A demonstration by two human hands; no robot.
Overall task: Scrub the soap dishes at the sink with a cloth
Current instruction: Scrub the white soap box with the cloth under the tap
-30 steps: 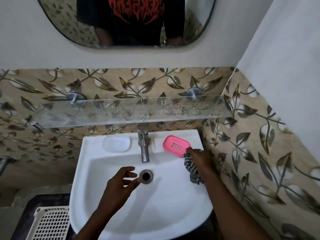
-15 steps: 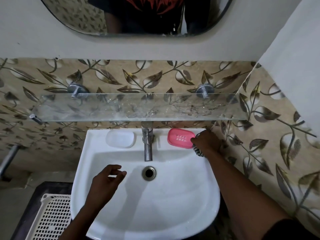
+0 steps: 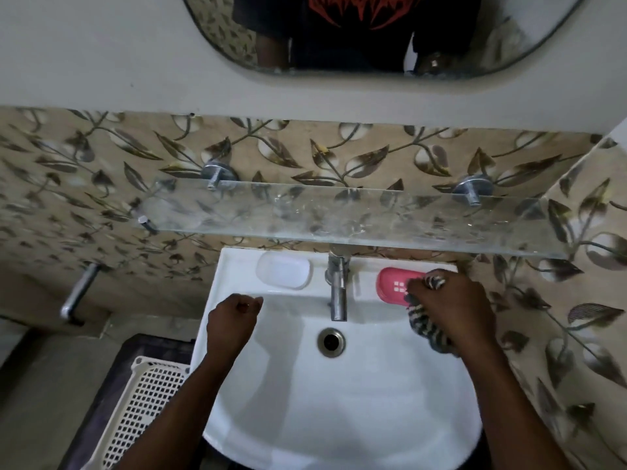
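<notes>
Fingers (image 3: pixel 415 286) of right hand (image 3: pixel 451 307): clamped on striped cloth (image 3: pixel 425 325), pressing pink soap dish (image 3: pixel 393 286) on sink (image 3: pixel 339 401) ledge right of tap (image 3: pixel 338 293). Left hand (image 3: pixel 230 320): loosely curled, empty, near white soap dish (image 3: pixel 284 273).
</notes>
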